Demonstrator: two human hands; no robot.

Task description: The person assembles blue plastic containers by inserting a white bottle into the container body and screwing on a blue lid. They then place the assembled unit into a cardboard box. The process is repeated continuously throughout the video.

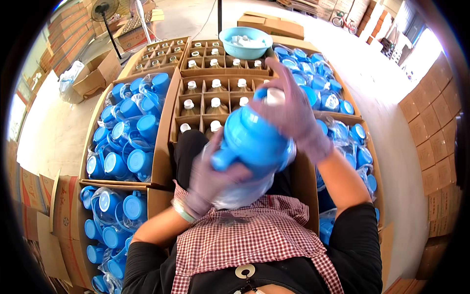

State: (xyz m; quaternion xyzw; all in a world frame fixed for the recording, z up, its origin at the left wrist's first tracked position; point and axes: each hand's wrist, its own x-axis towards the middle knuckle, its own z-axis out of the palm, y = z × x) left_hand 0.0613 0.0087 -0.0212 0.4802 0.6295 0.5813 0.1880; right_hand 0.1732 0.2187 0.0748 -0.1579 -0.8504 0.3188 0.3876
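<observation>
A blue plastic jug [259,132] with a side handle is held in front of my chest, with clear plastic film about its lower part. My left hand [213,179], in a greyish-mauve glove, grips it low by the handle. At its top sits a white cap [275,96]. My right hand [293,112], gloved alike, is around this cap, its thumb on the near side and one finger stretched upward; motion blurs both hands. Just beyond stands a divided carton [177,110] of white-capped bottles [216,104].
Cartons of blue lidded jugs in clear film [129,110] flank me on the left; more blue jugs [360,132] fill cartons on the right. A light-blue basin [247,50] holding white pieces sits on the far cartons. Stacked boxes [433,117] line the right side; a fan [104,9] stands far left.
</observation>
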